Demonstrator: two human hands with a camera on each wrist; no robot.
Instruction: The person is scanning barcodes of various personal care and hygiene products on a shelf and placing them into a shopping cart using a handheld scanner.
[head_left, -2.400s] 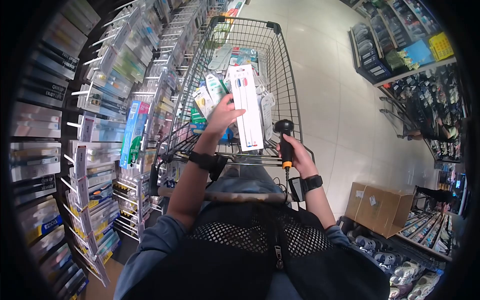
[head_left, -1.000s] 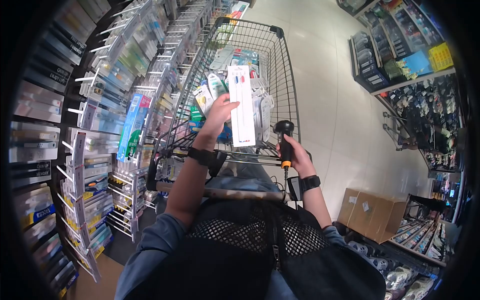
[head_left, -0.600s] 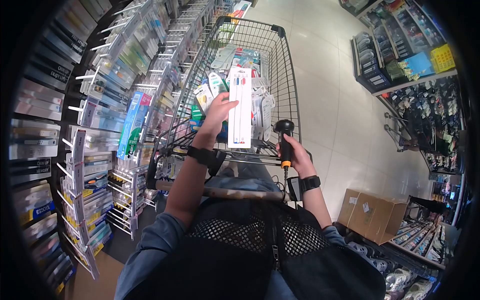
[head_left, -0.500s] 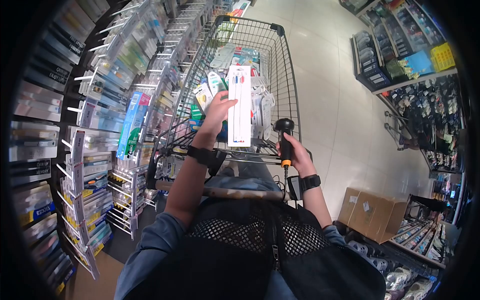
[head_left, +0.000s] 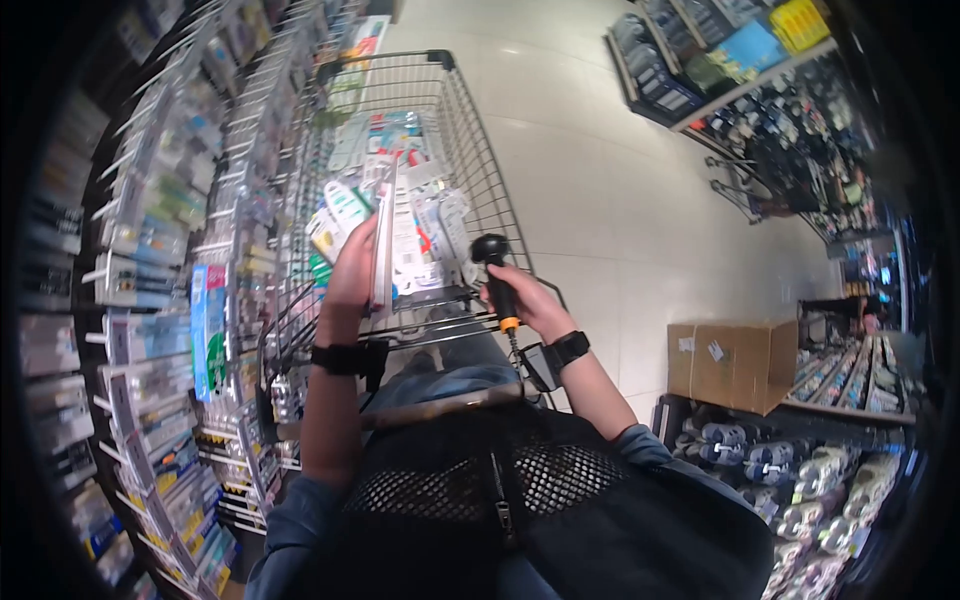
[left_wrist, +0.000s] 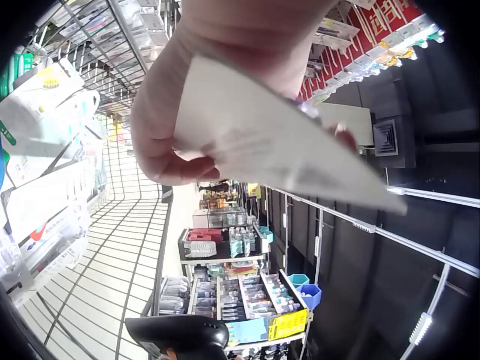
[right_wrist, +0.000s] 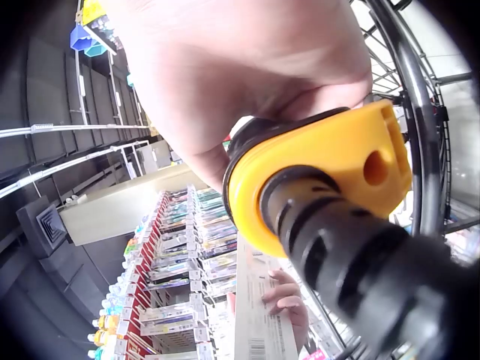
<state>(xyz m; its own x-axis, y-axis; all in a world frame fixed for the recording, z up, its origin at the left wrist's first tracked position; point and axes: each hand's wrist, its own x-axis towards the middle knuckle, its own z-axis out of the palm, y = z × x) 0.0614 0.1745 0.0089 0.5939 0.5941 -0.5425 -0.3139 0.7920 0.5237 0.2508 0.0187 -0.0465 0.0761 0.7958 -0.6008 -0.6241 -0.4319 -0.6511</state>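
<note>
In the head view my left hand [head_left: 352, 265] grips a narrow white package [head_left: 384, 240], turned nearly edge-on above the cart. The left wrist view shows the fingers curled round the package [left_wrist: 255, 135]. My right hand [head_left: 530, 300] holds a black scanner [head_left: 502, 292] with an orange base and a cord, beside the cart's near right corner. In the right wrist view the package [right_wrist: 259, 315] shows a side with printed text and a barcode, with left-hand fingers [right_wrist: 289, 300] on it. Several packaged items [head_left: 435, 225] lie in the cart beneath.
The wire shopping cart [head_left: 480, 130] stands in front of me, its handle [head_left: 450, 404] across my waist. Racks of hanging packages [head_left: 150, 330] line the left. On the right are a cardboard box [head_left: 735, 365], shoes [head_left: 800, 500] and more shelving, past the tiled floor [head_left: 590, 200].
The package in my left hand has turned from its broad front to its narrow edge in the head view. The head view has shifted, moving the cart and both hands leftward; the right hand still holds the scanner.
</note>
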